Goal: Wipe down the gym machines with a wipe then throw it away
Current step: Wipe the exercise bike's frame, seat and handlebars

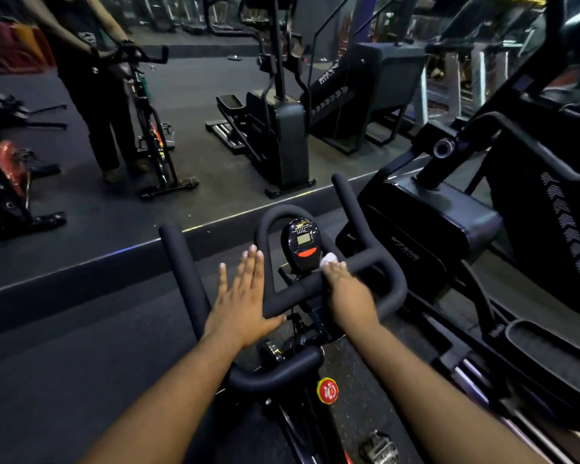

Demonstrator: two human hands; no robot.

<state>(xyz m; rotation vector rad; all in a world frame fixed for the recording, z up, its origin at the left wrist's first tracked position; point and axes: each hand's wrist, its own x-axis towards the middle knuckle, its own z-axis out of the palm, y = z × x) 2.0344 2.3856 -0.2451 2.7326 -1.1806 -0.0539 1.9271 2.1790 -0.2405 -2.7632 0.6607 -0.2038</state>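
Wipe: your small white crumpled wipe (329, 259) sits under the fingers (336, 266) of your right hand (347, 293), pressed against the black foam-padded handlebar (382, 262) of the spin bike, just beside the black oval console with the small grey screen and red button (302, 244).
Right fingers: curled over the bar and clamped on the wipe, a bit of which shows past the fingertips.
Right arm: stretched forward, wrist above the bar's cross section.
Left hand: your left hand (245, 296) lies flat, palm down, fingers straight and together, thumb touching the inner loop of the handlebar.
Left arm: reaching forward, parallel to the right one.
Around: a red round knob (327, 390) on the frame below; a mirror (181, 95) ahead.
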